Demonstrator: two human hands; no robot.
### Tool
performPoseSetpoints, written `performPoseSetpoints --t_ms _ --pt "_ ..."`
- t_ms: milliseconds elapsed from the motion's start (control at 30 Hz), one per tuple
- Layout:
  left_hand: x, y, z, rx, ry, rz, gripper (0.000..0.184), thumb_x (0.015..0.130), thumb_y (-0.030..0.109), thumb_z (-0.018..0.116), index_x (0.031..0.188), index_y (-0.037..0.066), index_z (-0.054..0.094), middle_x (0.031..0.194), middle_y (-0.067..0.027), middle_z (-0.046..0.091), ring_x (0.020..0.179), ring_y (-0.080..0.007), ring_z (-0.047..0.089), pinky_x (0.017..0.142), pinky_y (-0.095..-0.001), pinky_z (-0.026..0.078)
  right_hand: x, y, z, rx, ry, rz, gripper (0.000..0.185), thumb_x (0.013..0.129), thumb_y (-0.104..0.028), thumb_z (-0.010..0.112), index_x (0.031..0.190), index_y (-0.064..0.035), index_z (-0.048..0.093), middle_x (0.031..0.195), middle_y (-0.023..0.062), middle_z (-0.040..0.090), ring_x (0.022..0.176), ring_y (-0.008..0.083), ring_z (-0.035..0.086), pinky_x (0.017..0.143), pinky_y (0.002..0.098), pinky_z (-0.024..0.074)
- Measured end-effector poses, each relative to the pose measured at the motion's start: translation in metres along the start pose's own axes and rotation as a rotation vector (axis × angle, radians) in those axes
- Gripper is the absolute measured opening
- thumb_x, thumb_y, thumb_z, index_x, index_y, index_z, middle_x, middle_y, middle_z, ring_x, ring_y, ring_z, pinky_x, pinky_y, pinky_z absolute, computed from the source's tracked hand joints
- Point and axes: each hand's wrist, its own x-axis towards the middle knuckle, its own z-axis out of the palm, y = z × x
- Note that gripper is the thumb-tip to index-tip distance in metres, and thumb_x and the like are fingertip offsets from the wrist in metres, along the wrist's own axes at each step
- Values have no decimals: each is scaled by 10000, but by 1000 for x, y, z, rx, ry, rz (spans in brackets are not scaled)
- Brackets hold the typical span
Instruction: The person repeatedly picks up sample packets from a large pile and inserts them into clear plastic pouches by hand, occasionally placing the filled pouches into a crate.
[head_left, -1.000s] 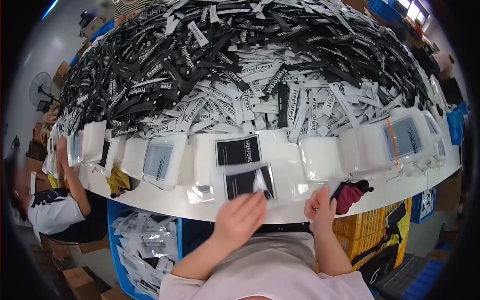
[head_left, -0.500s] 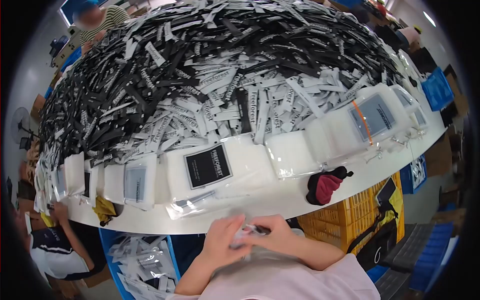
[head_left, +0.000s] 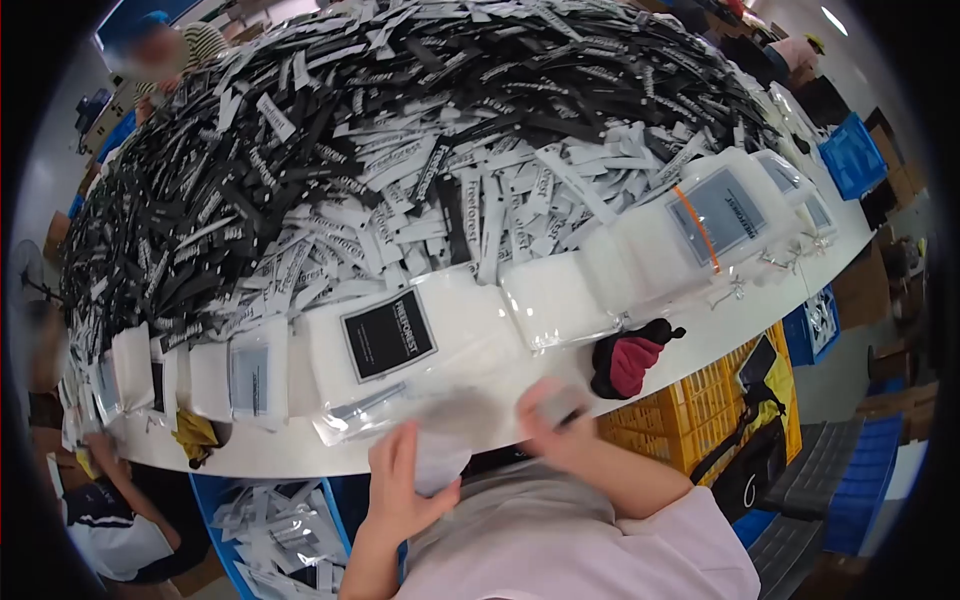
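Just in front of the table's near edge, my left hand [head_left: 400, 485] has its thumb and fingers around a whitish sheet-like piece [head_left: 441, 462], perhaps a plastic bag; I cannot make out its kind. My right hand [head_left: 555, 430], smeared by motion, is to the right over the table edge. It holds a small grey-and-dark thing [head_left: 562, 408], too blurred to name. Beyond the hands lies a clear pack of white sheets with a black FREEFOREST label [head_left: 390, 335]. A dark red and black pouch [head_left: 632, 362] rests right of my right hand.
A large heap of black and white printed sachets [head_left: 420, 150] covers the white table [head_left: 270, 450]. More packs [head_left: 715, 215] line its near side. Below are a blue bin [head_left: 205, 490] of sachets and a yellow crate [head_left: 650, 430]. Other people's arms [head_left: 125, 490] show at left.
My hands were together and have parted. The right moved right and up with the small grey-and-dark thing; the left shifted slightly left, the whitish piece now showing in it. The view shifted slightly.
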Motion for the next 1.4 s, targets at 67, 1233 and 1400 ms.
performPoseSetpoints --t_ms 67,1233,1400 --pt "2 6 2 62 -4 -78 1046 526 235 759 1338 -68 174 1234 -232 338 1108 -361 357 932 -412 326 28 -5 -12 809 -176 -192 414 903 -352 410 720 -1 533 719 122 587 688 162 560 618 282 457" --pt "26 8 -27 -418 -94 -156 994 668 220 762 1384 -2 110 937 -143 611 802 -267 614 715 -299 473 24 -23 10 -697 -694 -461 197 746 -122 651 921 -46 602 851 54 620 825 213 575 906 411 375" --pt "25 6 -18 -425 -28 -116 973 685 230 751 1381 -10 114 933 -155 607 780 -285 615 669 -313 482 28 -27 11 -635 -571 -475 229 749 -122 642 970 -83 598 843 30 619 824 202 570 896 402 367"
